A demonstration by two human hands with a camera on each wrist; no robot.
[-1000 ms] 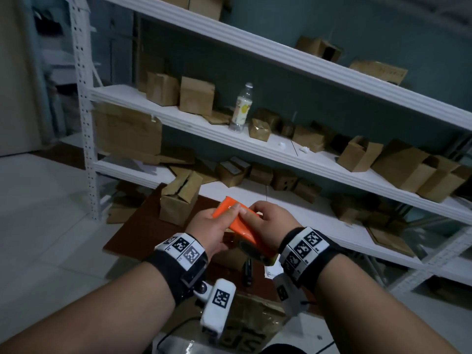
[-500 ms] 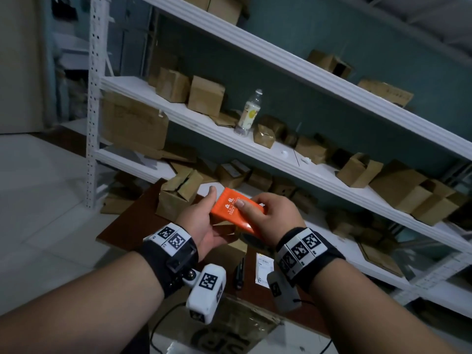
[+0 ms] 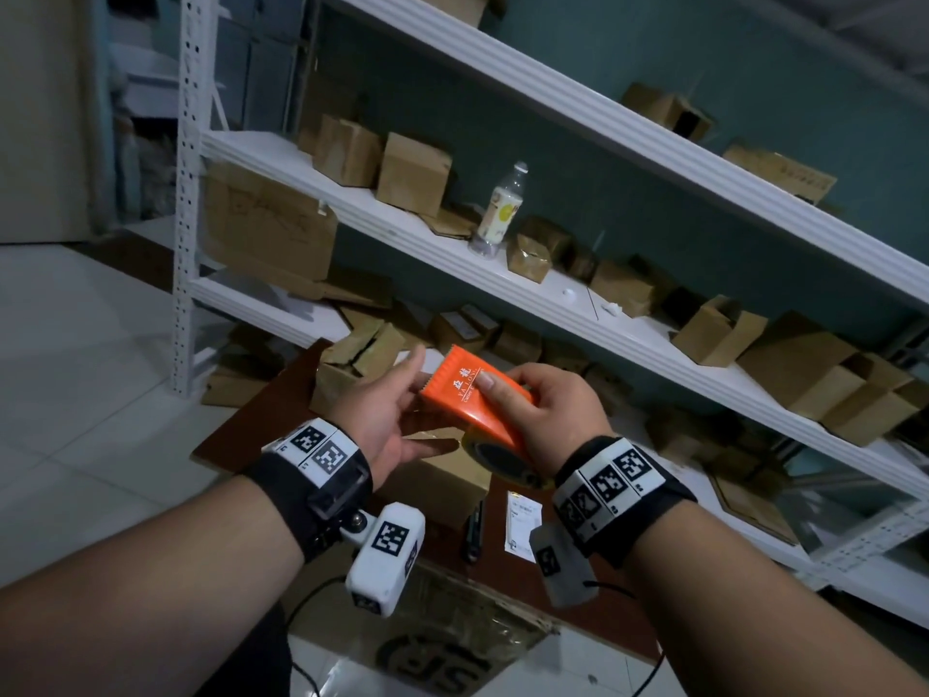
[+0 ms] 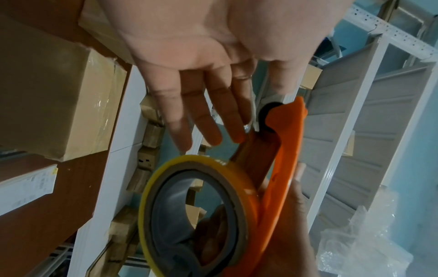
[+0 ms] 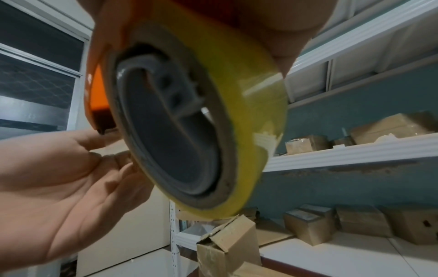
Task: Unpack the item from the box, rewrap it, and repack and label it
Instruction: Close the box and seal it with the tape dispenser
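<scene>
Above the near edge of the table (image 3: 241,435), I see my right hand (image 3: 548,415) gripping an orange tape dispenser (image 3: 482,394), fingers and thumb wrapped round its body. Its long axis runs from my right wrist up and away to the left, serrated end pointing toward the shelves. My left hand (image 3: 387,415) sits just beside that end, fingers straight and relaxed, holding nothing. Only the wrist views show the yellowish tape roll (image 5: 189,116) on its grey hub, and my left fingertips (image 4: 180,120) near the dispenser's front. On the table below lie a closed cardboard box (image 3: 442,475) and a white label (image 3: 523,525). Farther off, white shelves (image 3: 553,299) carry many small cartons.
</scene>
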